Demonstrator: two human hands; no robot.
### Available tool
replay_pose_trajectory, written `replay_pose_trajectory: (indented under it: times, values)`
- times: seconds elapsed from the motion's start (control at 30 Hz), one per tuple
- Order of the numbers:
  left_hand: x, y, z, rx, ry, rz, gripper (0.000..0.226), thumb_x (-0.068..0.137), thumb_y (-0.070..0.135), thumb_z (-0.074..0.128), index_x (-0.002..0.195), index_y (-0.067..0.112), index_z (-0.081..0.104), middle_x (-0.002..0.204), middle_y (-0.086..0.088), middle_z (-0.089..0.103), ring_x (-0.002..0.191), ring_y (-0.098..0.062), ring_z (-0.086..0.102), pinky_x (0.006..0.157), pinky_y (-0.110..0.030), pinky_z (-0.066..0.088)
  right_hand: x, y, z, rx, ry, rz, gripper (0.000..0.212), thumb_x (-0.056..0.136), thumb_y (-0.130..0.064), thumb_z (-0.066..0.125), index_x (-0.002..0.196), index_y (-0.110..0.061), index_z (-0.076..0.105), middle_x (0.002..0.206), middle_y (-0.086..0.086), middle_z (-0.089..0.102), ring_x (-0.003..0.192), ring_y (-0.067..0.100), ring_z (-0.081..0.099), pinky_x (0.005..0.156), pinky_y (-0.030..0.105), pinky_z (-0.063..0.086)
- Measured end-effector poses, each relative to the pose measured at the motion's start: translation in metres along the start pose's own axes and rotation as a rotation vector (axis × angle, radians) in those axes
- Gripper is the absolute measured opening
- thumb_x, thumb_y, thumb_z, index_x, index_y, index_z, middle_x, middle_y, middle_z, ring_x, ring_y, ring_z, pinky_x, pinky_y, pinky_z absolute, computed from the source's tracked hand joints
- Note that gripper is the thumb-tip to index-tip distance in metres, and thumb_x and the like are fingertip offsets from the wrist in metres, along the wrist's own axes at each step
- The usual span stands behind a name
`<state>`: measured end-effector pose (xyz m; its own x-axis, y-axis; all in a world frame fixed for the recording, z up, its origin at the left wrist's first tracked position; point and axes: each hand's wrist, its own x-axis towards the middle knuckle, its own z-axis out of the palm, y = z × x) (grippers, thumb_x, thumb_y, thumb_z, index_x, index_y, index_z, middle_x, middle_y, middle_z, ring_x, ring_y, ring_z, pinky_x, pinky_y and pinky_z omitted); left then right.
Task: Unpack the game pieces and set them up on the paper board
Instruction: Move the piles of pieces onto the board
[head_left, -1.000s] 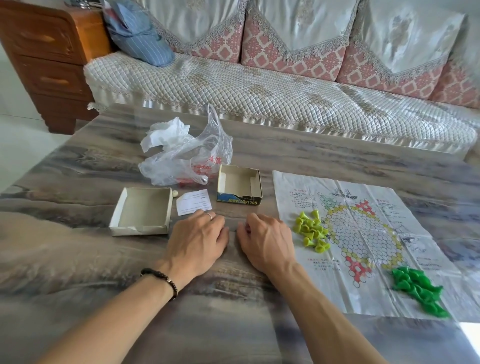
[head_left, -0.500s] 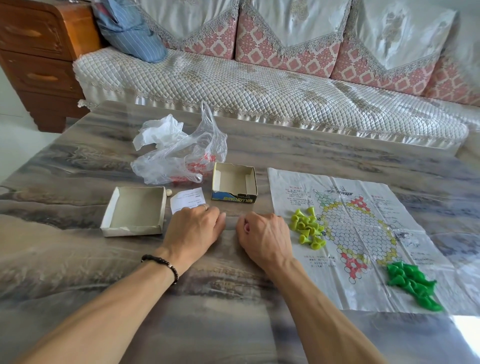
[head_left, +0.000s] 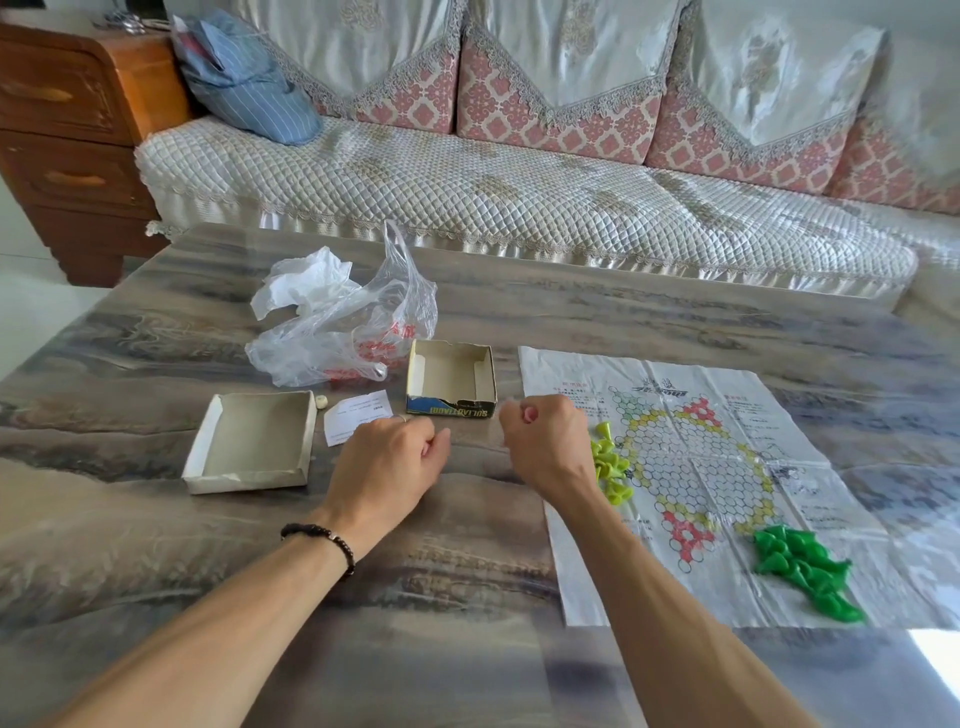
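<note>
Your paper board (head_left: 727, 467) lies flat on the table (head_left: 156, 519), right of centre, long axis running away from you. Yellow-green pieces (head_left: 609, 465) heaped at its left edge, dark green pieces (head_left: 800, 569) strung along its near-right corner. Blue-sided box (head_left: 451, 382) and white tray (head_left: 252, 441): both show bare insides. Your right hand (head_left: 545, 441) is fisted around something pink, can't tell what. Left hand (head_left: 387, 462) curled, grip unclear.

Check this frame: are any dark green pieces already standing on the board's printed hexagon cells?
No. The dark green pieces lie in a loose heap on the paper board margin, outside the printed hexagon cells.
</note>
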<state>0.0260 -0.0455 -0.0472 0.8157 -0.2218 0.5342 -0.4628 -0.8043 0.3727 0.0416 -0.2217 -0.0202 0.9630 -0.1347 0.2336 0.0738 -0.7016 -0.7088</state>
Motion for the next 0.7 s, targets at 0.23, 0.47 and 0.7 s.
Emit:
replay_pose_trajectory:
  times: [0.23, 0.47, 0.7]
  values:
    - [0.066, 0.064, 0.026, -0.191, 0.024, 0.014, 0.051, 0.088, 0.019, 0.056, 0.045, 0.018, 0.028, 0.035, 0.005, 0.029, 0.032, -0.01, 0.032, 0.04, -0.024, 0.023, 0.037, 0.028, -0.075, -0.022, 0.143, 0.098, 0.045, 0.085, -0.019, 0.051, 0.047, 0.002, 0.041, 0.058, 0.023, 0.063, 0.036, 0.006, 0.052, 0.041, 0.025, 0.037]
    - [0.149, 0.147, 0.104, -0.37, -0.064, -0.034, 0.049, 0.089, 0.022, 0.055, 0.044, 0.014, 0.036, 0.038, 0.005, 0.042, 0.042, -0.011, 0.053, 0.039, -0.025, 0.036, 0.094, 0.113, -0.154, -0.019, 0.308, 0.292, 0.044, 0.084, -0.015, 0.051, 0.041, -0.009, 0.047, 0.057, 0.01, 0.068, 0.047, 0.015, 0.066, 0.048, 0.04, 0.052]
    - [0.202, 0.193, 0.205, -0.543, -0.159, -0.282, 0.052, 0.087, 0.022, 0.056, 0.042, 0.012, 0.031, 0.036, 0.006, 0.034, 0.053, -0.021, 0.062, 0.035, -0.022, 0.027, 0.138, 0.187, -0.17, 0.042, 0.365, 0.446, 0.048, 0.082, -0.019, 0.051, 0.034, -0.013, 0.047, 0.056, 0.007, 0.067, 0.062, 0.027, 0.069, 0.054, 0.036, 0.052]
